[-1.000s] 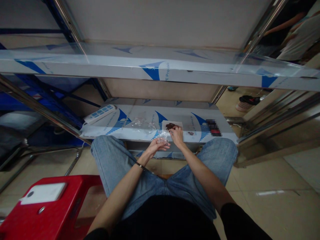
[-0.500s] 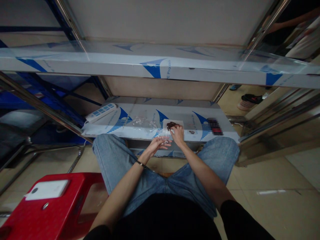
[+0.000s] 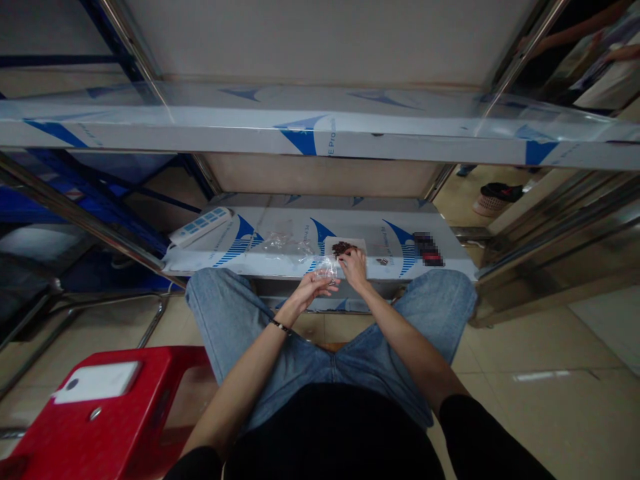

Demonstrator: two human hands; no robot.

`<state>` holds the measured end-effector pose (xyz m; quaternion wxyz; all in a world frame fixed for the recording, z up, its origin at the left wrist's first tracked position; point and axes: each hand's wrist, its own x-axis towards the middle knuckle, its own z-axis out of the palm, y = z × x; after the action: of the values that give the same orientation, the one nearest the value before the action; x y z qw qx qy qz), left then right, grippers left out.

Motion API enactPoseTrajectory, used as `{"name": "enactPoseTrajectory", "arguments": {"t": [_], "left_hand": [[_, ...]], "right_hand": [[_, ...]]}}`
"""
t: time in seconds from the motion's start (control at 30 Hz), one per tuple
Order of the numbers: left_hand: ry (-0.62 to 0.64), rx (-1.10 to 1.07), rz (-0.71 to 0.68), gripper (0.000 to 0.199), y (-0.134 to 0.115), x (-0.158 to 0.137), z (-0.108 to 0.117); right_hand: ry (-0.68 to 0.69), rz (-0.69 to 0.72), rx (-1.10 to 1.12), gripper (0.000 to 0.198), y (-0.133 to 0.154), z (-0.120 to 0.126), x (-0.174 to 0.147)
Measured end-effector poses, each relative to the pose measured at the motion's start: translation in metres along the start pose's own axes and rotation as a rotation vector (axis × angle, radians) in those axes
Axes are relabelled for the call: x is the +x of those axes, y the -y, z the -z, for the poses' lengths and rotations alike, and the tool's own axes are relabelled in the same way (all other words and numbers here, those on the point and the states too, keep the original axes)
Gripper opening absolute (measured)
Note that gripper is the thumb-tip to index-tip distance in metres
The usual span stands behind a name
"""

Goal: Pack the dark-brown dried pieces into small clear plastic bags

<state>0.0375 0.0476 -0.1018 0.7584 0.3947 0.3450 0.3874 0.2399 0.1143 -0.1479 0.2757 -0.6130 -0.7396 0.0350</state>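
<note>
My left hand (image 3: 313, 288) holds a small clear plastic bag (image 3: 327, 272) just off the front edge of the shelf. Close beside it, my right hand (image 3: 354, 267) is bent over a heap of small dark brown pieces (image 3: 342, 248), fingertips pinched together at the heap's near side. Whatever the pinch holds is too small to name. Under the heap lies a white sheet or shallow tray (image 3: 359, 244). More clear plastic bags (image 3: 280, 243) lie loose on the shelf to the left. A little dark item (image 3: 382, 261) rests right of my right hand.
The film-covered lower shelf (image 3: 270, 207) carries a white power strip (image 3: 203, 227) at left and a blurred-out dark object (image 3: 429, 249) at right. An upper shelf (image 3: 220, 130) crosses ahead. A red stool (image 3: 145, 393) with a white phone (image 3: 97, 382) stands left. Another person's arm (image 3: 575, 33) shows top right.
The clear bag in my left hand now stands up more, nearer my right fingers. My left fingers have curled in slightly. My right hand stays at the heap, its fingers drawn closer together.
</note>
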Motion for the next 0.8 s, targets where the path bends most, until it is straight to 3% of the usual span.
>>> {"name": "enactPoseTrajectory", "arguments": {"t": [0.27,0.5,0.67,0.8], "left_hand": [[-0.023,0.019,-0.026,0.044,0.002,0.001,0.0],[-0.008,0.036,-0.006,0.048,0.004,0.004,0.002],[-0.003,0.118,0.005,0.051,0.011,0.006,0.002],[0.016,0.158,0.001,0.051,0.013,0.007,0.003]], "right_hand": [[-0.111,-0.1,0.143,0.018,0.007,0.006,0.007],[-0.173,-0.135,0.701,0.023,0.031,0.027,0.023],[-0.106,-0.107,0.903,0.03,0.044,0.043,0.019],[-0.032,-0.02,0.895,0.024,0.048,0.053,0.01]]}}
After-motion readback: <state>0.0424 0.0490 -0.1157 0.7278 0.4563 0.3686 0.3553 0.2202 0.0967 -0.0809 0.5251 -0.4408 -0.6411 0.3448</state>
